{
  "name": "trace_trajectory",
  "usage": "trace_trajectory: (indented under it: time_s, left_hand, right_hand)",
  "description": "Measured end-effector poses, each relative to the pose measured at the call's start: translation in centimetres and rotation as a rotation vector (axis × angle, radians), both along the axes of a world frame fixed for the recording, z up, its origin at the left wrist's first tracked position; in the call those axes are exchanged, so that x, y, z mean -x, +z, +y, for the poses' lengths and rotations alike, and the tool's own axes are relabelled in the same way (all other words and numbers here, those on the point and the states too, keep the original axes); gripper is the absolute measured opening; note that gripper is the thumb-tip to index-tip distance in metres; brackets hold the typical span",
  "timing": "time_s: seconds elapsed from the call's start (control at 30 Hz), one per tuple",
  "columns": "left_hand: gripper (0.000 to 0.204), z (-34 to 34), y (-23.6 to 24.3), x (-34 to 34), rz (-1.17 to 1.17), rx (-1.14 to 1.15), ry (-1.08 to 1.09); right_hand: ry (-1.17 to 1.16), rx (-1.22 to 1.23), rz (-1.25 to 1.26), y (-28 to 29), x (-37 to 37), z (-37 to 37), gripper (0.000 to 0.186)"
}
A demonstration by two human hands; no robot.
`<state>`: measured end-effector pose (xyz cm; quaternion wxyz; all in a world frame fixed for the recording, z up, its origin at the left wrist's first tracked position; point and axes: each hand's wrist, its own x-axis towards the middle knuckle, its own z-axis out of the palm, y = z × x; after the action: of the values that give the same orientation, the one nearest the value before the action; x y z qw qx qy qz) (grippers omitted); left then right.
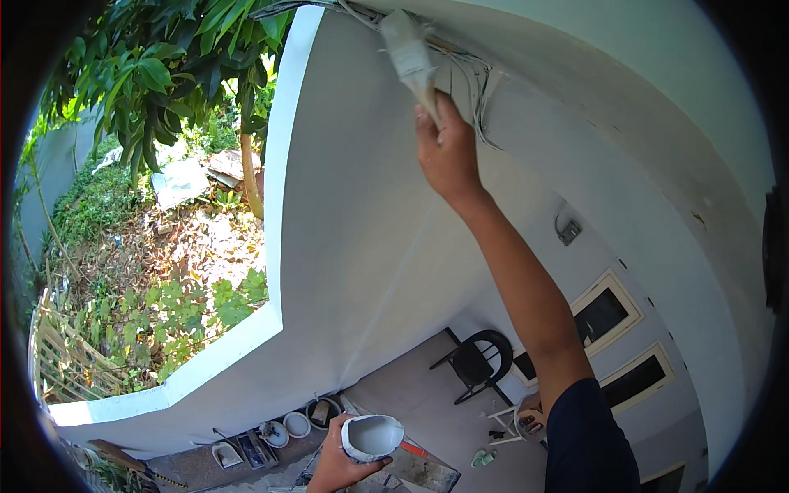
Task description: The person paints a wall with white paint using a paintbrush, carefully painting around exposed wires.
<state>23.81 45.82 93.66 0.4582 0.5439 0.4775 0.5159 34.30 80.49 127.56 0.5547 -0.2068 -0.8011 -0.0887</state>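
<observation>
My right hand [445, 148] is raised high with its fingers closed on the handle of a paintbrush [407, 49], whose pale, slightly blurred head is against a bundle of grey cables [472, 82] at the top of the grey-white wall [353, 205]. Low in the view, my left hand [337, 460] grips a white container [371, 437] with whitish paint inside, held well below the brush.
Far below are a black chair [472, 361], several buckets [297, 425], tools, a ladder [423, 468] and green sandals [483, 456]. Framed openings [633, 378] line the right wall. Beyond a white-edged wall [214, 345] lie a tree and leaf-covered ground.
</observation>
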Motion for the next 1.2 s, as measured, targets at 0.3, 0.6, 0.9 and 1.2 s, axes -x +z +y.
trace_trajectory:
  time_s: [0.3, 0.6, 0.9, 1.2]
  left_hand:
    - [0.096, -0.2, 0.1, -0.8, -0.023, -0.046, -0.057]
    - [0.091, -0.7, -0.3, -0.2, 0.026, -0.032, 0.005]
    - [0.093, -0.3, -0.5, 0.4, -0.026, -0.030, 0.013]
    - [0.096, -0.4, -0.7, 0.1, 0.014, -0.054, -0.028]
  right_hand:
    - [-0.098, 0.441, 0.476, -0.7, -8.5, 4.9, 0.019]
    - [0.433, 0.695, 0.656, 0.2, 4.6, 0.6, 0.013]
    - [0.059, 0.154, 0.051, -1.0, 1.1, 1.7, 0.024]
    - [-0.085, 0.566, 0.453, 0.6, -10.8, 7.0, 0.022]
